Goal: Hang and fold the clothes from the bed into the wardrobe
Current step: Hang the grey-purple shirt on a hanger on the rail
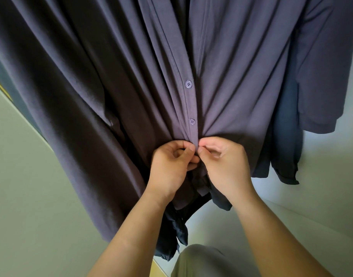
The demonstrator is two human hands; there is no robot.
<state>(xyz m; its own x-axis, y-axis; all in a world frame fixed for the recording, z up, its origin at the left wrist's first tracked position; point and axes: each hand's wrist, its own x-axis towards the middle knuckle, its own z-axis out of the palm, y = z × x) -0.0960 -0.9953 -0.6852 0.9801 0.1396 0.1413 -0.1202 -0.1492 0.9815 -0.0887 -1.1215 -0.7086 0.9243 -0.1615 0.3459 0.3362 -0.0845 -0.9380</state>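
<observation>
Near, the left hand (172, 162) and right hand (224, 160) pinched the purple shirt (131, 86) at its front strip. To button well, hold both edges flat together. Farther up sat two closed buttons (188, 84).

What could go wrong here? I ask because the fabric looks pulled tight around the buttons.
1. Both hands, left hand and right hand, pinch the placket of the hanging purple shirt; folds fan out from their grip, so a downward tug might drag it off whatever holds it above.
2. That strain may stress the lower button.
3. The dark garment hanging behind could get caught in the fastening.
</observation>
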